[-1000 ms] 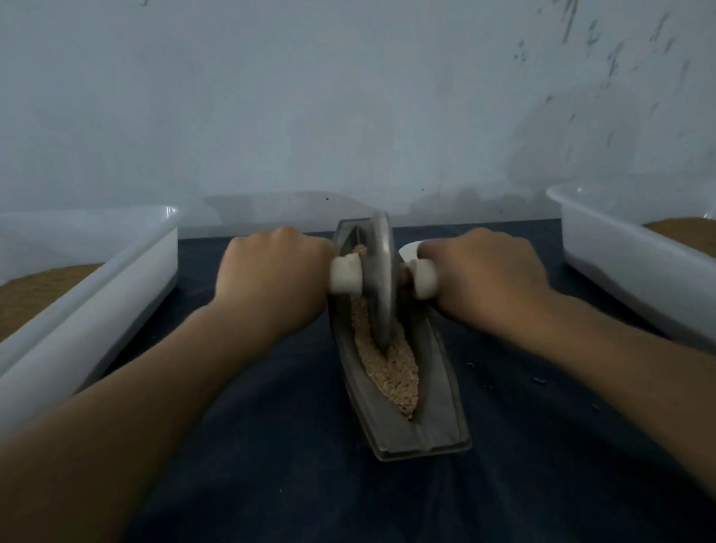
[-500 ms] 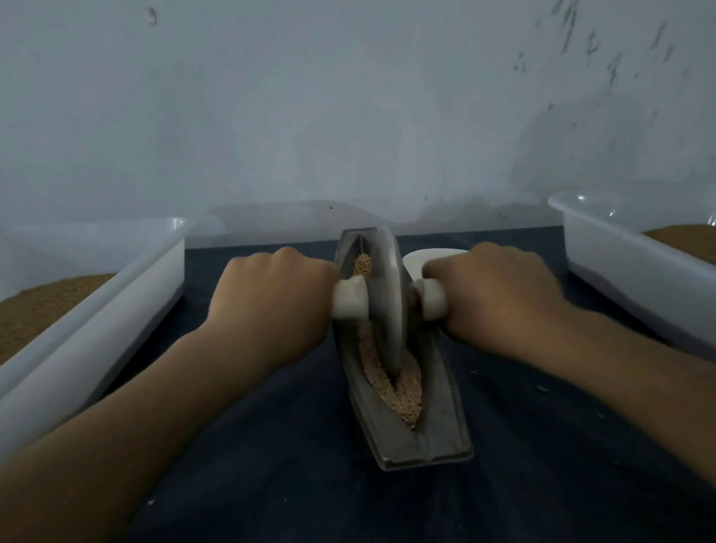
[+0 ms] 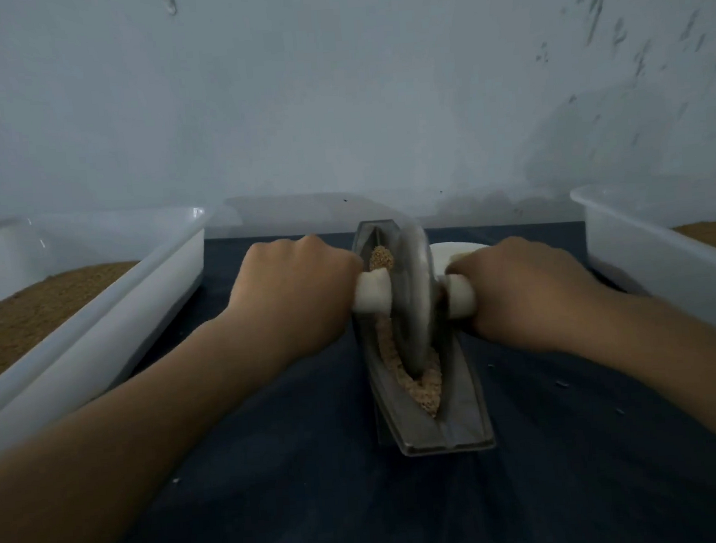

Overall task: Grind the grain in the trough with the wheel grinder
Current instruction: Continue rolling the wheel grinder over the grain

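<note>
**Inspector:** Where is the tool?

**Assessor:** The grey metal disc wheel grinder (image 3: 416,305) stands on edge in the long grey boat-shaped metal trough (image 3: 444,437), which sits on the dark blue cloth (image 3: 278,489). The pale brown coarse grain (image 3: 424,387) lies along the channel, heaped at the near end.

**Inspector:** And the hands?

**Assessor:** 2 are engaged. The left hand (image 3: 294,292) is wrapped round the left white cylindrical handle (image 3: 373,296). The right hand (image 3: 518,289) is wrapped round the right white cylindrical handle (image 3: 462,300).

**Inspector:** What are the risks?

**Assessor:** I judge 3:
- Uneven pressure could tilt the disc up the channel wall.
- An over-long pull could push grain over the near lip onto the cloth.
- The trough looks unfixed, so a sideways shove could skid it toward the left white plastic tub (image 3: 98,332) or the right white plastic tub (image 3: 643,259).
</note>
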`<state>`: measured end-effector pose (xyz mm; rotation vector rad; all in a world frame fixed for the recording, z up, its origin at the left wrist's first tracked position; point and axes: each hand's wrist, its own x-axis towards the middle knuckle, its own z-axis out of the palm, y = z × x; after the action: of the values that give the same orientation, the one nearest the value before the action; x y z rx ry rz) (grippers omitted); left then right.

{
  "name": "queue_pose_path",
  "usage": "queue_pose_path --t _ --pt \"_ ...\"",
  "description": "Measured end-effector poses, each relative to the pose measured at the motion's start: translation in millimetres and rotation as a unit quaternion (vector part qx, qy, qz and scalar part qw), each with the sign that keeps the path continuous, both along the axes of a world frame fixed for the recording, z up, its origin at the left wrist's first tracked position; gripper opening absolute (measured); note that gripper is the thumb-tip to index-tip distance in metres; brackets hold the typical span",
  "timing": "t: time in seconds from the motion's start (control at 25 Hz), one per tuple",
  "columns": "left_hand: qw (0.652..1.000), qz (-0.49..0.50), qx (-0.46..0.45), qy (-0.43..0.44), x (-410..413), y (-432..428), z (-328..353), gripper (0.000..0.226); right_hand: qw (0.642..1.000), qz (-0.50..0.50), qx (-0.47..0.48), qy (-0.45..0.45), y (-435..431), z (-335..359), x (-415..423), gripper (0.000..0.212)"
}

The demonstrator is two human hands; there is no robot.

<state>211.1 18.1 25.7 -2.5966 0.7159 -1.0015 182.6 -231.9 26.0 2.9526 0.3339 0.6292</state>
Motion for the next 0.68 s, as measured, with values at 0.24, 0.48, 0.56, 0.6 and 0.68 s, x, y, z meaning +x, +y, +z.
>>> queue_pose_path --t 0.24,0.48,0.56,0.6,0.68 --pt "0.978 0.116 -0.115 0.128 40 -14 0 0.010 0.997 -0.047 -0.062 -0.021 35 26 64 0.018" --pt "0.999 -0.009 -0.012 -0.037 -4 5 -4 0.025 0.999 0.023 -0.001 0.049 -5 1 8 0.024" --pt "0.998 0.055 -0.005 -0.001 6 -6 -5 0.019 1.000 0.014 -0.013 -0.002 4 0 24 0.020" --pt "0.996 0.088 -0.026 0.023 15 -13 0 0.011 0.999 0.000 -0.010 -0.031 11 1 35 0.015" --pt "0.988 0.127 -0.046 0.072 29 -24 12 0.013 0.999 -0.034 -0.003 -0.041 22 6 53 0.013"
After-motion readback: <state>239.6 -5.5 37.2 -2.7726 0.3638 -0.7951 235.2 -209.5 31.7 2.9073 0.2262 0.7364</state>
